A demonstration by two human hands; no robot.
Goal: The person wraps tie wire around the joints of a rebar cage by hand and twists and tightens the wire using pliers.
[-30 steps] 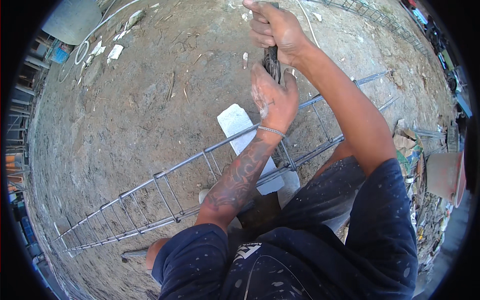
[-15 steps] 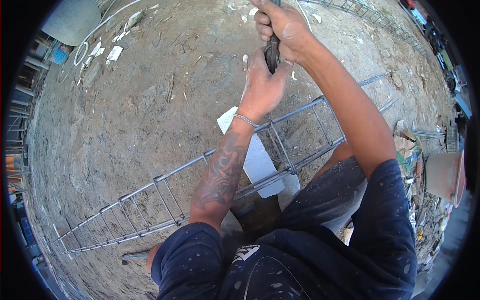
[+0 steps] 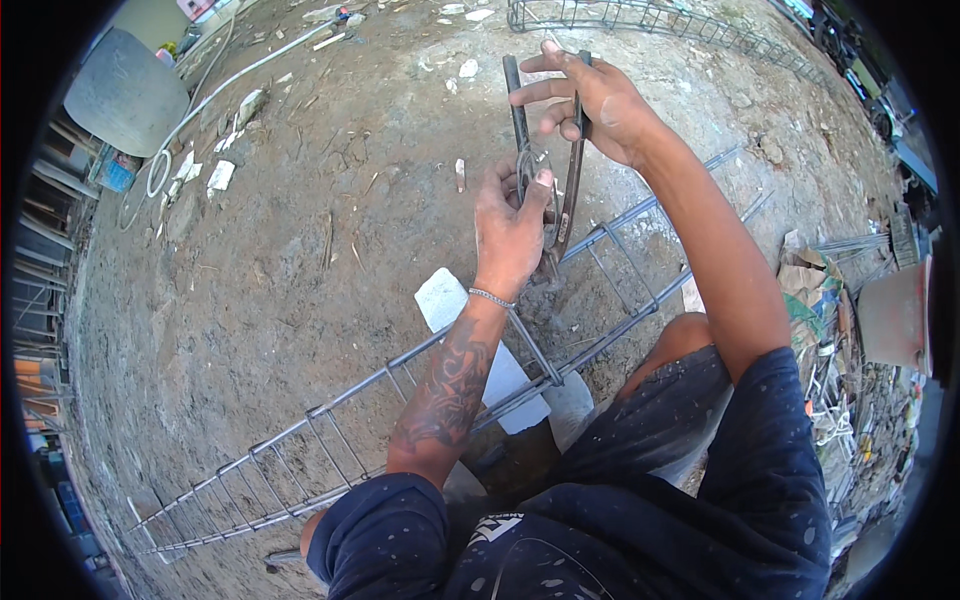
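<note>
My right hand (image 3: 598,98) holds the upper ends of the two long handles of dark metal pincers (image 3: 560,170), fingers spread around them. My left hand (image 3: 510,232) grips the lower part of the pincers near the jaws, with thumb and fingers pinched there. The jaws sit against the upper bar of a long steel rebar cage (image 3: 400,410) that lies across the dirt ground from lower left to upper right. Whatever is between the jaws is hidden by my left hand.
A white block (image 3: 440,300) lies under the cage. Another rebar cage (image 3: 640,20) lies at the top. A grey round tub (image 3: 125,90), a hose and rubble sit at the upper left. Scrap, paper and a bucket (image 3: 895,315) pile at the right. My knee (image 3: 690,335) is beside the cage.
Both hands have come down and toward the cage. The pincers' handles now stand apart, and my left hand has shifted from the handles down to the jaw end.
</note>
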